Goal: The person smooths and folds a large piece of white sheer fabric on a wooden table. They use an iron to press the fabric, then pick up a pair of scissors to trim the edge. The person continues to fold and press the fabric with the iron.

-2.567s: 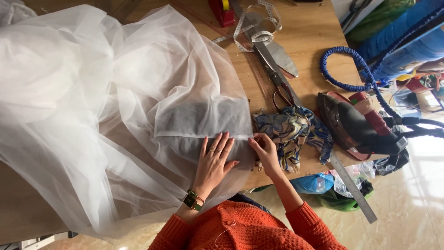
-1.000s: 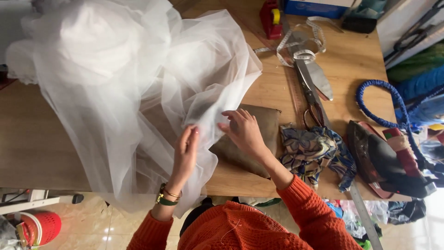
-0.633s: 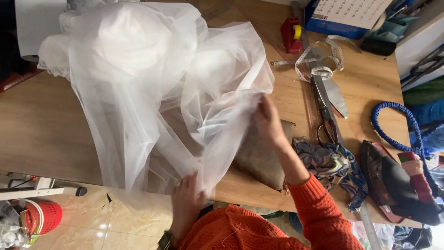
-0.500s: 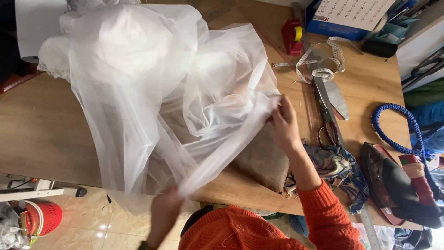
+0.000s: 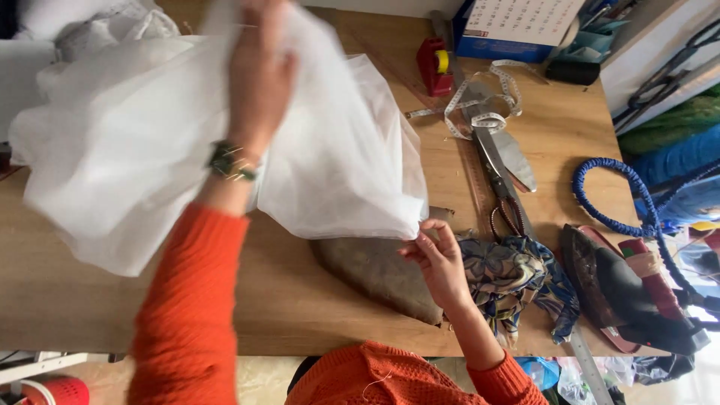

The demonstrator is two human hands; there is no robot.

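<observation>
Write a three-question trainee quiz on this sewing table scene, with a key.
1. True or false: the right hand pinches an edge of the white sheer fabric.
2. What lies directly under that corner? A) brown paper piece B) scissors C) tape measure
3. Which hand is raised high, gripping the fabric?

Key:
1. True.
2. A, the brown paper piece.
3. The left hand.

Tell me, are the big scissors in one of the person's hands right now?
No, the scissors lie on the wooden table, while the left hand and right hand both grip the white sheer fabric.
</observation>
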